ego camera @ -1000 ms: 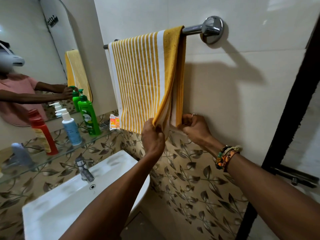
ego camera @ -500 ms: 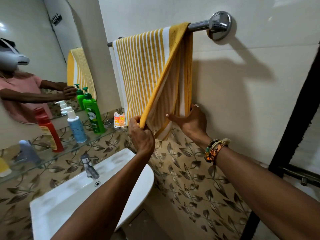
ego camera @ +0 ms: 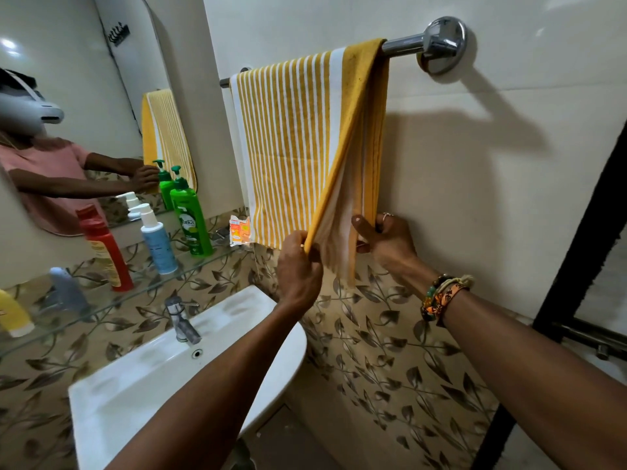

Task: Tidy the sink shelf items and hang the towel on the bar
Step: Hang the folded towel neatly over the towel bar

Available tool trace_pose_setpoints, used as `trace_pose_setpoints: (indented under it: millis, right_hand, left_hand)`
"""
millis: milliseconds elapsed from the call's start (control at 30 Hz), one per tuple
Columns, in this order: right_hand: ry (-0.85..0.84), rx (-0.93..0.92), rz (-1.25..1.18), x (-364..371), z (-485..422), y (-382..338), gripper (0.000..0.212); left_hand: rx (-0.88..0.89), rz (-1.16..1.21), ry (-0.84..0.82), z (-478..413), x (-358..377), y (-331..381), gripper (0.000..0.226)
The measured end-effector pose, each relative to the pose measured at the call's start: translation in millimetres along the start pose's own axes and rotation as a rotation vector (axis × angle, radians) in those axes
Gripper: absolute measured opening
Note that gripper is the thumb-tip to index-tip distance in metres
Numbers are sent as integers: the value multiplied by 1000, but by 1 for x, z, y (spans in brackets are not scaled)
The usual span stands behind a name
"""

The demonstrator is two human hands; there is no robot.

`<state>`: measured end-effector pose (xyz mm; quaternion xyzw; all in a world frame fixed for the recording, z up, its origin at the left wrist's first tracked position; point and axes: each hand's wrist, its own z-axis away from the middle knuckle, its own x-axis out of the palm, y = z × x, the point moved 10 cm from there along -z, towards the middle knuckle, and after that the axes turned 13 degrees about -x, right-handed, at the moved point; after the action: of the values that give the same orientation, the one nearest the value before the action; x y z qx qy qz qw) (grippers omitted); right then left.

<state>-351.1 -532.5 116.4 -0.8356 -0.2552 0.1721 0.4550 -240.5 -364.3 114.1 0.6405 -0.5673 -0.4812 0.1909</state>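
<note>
A yellow and white striped towel (ego camera: 291, 147) hangs over the chrome bar (ego camera: 407, 47) on the wall. My left hand (ego camera: 298, 269) pinches the front layer's lower right corner and pulls it out to the left. My right hand (ego camera: 383, 239) holds the back layer's lower edge against the wall, thumb over the cloth. On the glass shelf (ego camera: 142, 286) stand a green pump bottle (ego camera: 191, 218), a blue and white spray bottle (ego camera: 156, 242) and a red bottle (ego camera: 105, 249). A small orange sachet (ego camera: 240, 230) sits at the shelf's right end.
A white sink (ego camera: 163, 378) with a chrome tap (ego camera: 181, 320) is below the shelf. A yellow bottle (ego camera: 13, 313) and a grey item (ego camera: 66, 293) lie at the shelf's left. The mirror (ego camera: 68, 96) reflects a person. A black door frame (ego camera: 576, 239) stands at the right.
My left hand has drawn the towel's front corner leftward, opening the layers. My right hand went from a fist below the towel to gripping its back edge against the wall.
</note>
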Motion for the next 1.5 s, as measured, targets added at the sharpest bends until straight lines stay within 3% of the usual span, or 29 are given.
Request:
trace_pose_setpoints:
  millis: [200, 433, 600, 700, 833, 933, 1100, 1500]
  right_hand:
    - [-96, 94, -171, 8, 6, 2, 24]
    - [-117, 227, -411, 15, 13, 6, 28]
    - [-145, 247, -420, 24, 15, 4, 27]
    - [-106, 194, -320, 17, 12, 5, 19]
    - [-38, -26, 126, -12, 0, 3, 15]
    - [-46, -168, 409, -24, -2, -7, 26]
    - [-39, -322, 665, -25, 2, -20, 41]
    - [-89, -247, 671, -10, 34, -1, 32]
  left_hand:
    - [18, 17, -96, 13, 30, 9, 36]
    - [16, -119, -132, 28, 45, -4, 86]
    - [-49, -220, -77, 24, 43, -8, 63]
    - [-63, -236, -102, 22, 43, -14, 47]
    - [-69, -216, -109, 20, 38, -22, 41]
    - [-41, -244, -99, 17, 32, -26, 41]
    - [11, -259, -88, 14, 24, -21, 37]
    - [111, -170, -95, 26, 36, 21, 44]
